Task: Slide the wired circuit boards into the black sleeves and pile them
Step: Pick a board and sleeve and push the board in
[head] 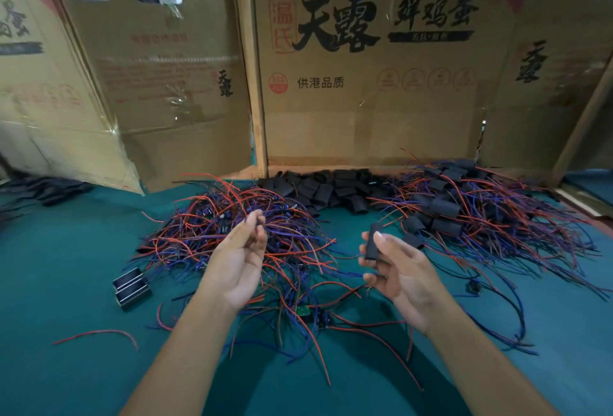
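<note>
My right hand pinches a black sleeve upright between thumb and fingers. My left hand is raised over a tangled heap of red and blue wired circuit boards, its fingertips pinching wires at the top of the heap. A loose green board lies on the cloth between my forearms. Empty black sleeves are heaped at the back centre. At the right lies a pile of sleeved boards with wires trailing out.
The green table cloth carries two small black-and-silver blocks at the left and a stray red wire. Cardboard boxes wall off the back. More dark parts lie at the far left.
</note>
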Motion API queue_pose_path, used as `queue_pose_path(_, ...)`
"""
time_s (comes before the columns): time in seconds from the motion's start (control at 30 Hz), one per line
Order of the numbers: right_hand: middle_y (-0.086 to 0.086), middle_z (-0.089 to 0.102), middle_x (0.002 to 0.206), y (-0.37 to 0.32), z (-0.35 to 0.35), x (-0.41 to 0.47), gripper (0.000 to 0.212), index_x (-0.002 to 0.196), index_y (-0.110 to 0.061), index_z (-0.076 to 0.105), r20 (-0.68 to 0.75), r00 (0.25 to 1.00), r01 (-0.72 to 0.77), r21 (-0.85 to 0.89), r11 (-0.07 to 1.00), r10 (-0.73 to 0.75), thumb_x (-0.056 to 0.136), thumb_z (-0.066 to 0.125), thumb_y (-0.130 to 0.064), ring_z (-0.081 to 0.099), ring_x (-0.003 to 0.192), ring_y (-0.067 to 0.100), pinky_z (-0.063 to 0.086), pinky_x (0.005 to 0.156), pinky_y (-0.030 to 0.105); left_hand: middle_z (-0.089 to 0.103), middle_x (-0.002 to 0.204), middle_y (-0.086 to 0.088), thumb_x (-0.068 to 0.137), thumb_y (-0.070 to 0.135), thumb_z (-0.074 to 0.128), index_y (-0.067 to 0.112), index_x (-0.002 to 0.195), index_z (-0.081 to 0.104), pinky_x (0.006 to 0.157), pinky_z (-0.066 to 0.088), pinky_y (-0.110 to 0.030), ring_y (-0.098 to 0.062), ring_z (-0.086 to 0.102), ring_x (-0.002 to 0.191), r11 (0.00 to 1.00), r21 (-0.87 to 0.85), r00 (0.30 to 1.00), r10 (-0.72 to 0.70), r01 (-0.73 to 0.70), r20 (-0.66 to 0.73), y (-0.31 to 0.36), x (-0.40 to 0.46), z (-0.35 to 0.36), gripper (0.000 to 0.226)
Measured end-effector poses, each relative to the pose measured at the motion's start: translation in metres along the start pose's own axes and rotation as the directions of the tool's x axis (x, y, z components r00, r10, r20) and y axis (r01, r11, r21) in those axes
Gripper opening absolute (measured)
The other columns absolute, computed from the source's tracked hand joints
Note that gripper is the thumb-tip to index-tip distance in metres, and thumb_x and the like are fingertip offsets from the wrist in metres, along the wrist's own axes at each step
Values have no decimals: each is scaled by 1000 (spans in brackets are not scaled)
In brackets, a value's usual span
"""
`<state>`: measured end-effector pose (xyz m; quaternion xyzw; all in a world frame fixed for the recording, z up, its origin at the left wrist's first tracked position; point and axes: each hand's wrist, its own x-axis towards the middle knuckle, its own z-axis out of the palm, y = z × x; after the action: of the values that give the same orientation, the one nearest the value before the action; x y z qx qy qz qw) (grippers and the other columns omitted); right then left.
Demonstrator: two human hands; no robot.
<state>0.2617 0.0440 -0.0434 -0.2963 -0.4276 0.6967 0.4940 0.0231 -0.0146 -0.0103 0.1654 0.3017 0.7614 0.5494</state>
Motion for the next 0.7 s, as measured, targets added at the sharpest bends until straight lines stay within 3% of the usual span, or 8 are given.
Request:
queue_pose_path(0.03,5,70,87,2,-1,0,33,95,-16,74,-43,997,65,-144,987,-71,69,79,-36,66,74,15,53,56,27,63,87,1,87,21,60,6,109,64,76,55,-15,-7,56,76,1000,22,1000,18,-18,19,-1,-1,0,27)
queue_pose_path(0.1,-4,72,85,5,-2,1,21,93,-22,72,-78,968,172,-478,861,-237,76,81,-29,66,76,12,55,63,29,66,89,3,82,27,60,11,110,64,79,55,-20,-9,58,78,995,78,996,56,-61,67,-2,-1,-1,32)
queue_pose_path(0.2,-17,71,92,4,-7,1,19,96,-34,67,60,934,280,-734,619,-352,81,78,-29,66,87,1,51,78,19,69,97,4,85,29,57,15,111,63,85,56,-24,-12,65,89,991,87,988,93,-104,122,-3,1,-4,30)
queue_pose_path(0.27,-22,68,94,3,-7,-2,23,96,-43,63,139,921,318,-807,497,-364,82,77,-32,61,93,-5,45,73,10,71,101,1,87,26,58,14,113,64,86,58,-24,-14,69,95,991,65,985,104,-114,138,-3,3,-8,29)
queue_pose_path(0.33,-21,64,98,2,-7,-4,27,97,-44,60,181,905,336,-860,385,-386,82,77,-29,57,95,-4,43,71,8,73,103,-1,87,22,60,11,115,64,83,58,-24,-15,71,98,990,59,984,117,-126,134,-4,5,-13,30)
queue_pose_path(0.57,-15,53,95,-10,-11,-8,28,105,-29,63,292,877,346,-935,81,-382,80,78,-29,49,91,10,38,79,24,73,104,-2,98,11,53,10,114,64,86,57,-23,-16,70,99,980,75,982,180,-184,60,-10,12,-21,19)
queue_pose_path(0.63,-16,54,88,-8,-9,-10,29,101,-31,65,290,886,341,-936,84,-363,77,80,-35,51,82,8,39,75,19,74,104,-2,97,11,54,9,114,64,88,57,-24,-15,70,98,977,70,978,196,-201,67,-9,12,-21,19)
queue_pose_path(0.7,-14,61,84,-6,-5,-12,28,96,-33,68,233,921,303,-932,199,-312,73,81,-42,55,77,2,39,69,12,73,104,-3,92,12,58,9,113,64,89,57,-25,-15,71,97,974,55,974,215,-219,74,-9,11,-19,22)
